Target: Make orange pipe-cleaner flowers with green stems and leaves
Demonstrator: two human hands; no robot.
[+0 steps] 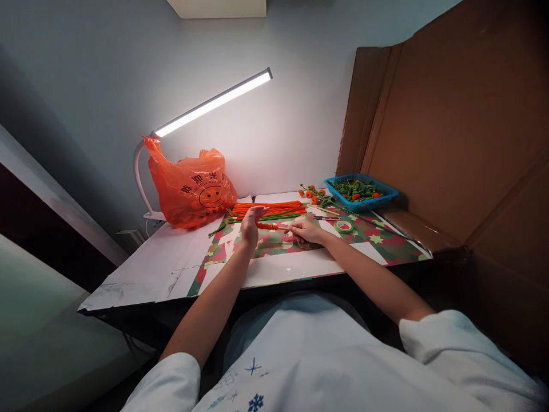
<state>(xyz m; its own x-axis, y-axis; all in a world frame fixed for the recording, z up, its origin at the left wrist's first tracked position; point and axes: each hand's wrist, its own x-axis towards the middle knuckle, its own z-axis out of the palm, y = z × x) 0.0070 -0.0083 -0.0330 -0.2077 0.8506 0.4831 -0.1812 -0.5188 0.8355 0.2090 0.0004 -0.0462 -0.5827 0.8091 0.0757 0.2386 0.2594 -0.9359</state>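
White shirt (317, 355) with blue snowflake prints nearest the camera, both bare forearms reaching forward from its sleeves. Work surface: pale counter (141, 263), front edge worn and lined, partly covered by a camouflage-patterned sheet (373, 239) in green, red and cream with star shapes. Room: grey wall (300, 114) behind, brightest below the lamp; tall brown cardboard (463, 131) stands along the right side; pale box-like fixture (218, 8) at the top edge. Hands, two: left hand (250, 227) raised on edge, fingers extended and loosely spread, palm against or just beside one end of the orange coil (268, 226); contact cannot be told for certain. Right hand (305, 230) has fingers pinched narrow on a thin stick (282, 228), which runs in line with the coil. Coil lies between the two hands, above the sheet. Counts: one lamp (214, 103), lit; one orange plastic bag (193, 189) with a smiling face, at the left rear; one blue basket (380, 202) of greenery and orange blooms, right rear; one roll of green tape (350, 227); one pink-handled tool (326, 218), type unclear. Orange stems (270, 208), many, not separable for counting, lie behind the hands; green stems (274, 217), several, lie just before them. Orange flowers (315, 194), several and overlapping, beside the basket.
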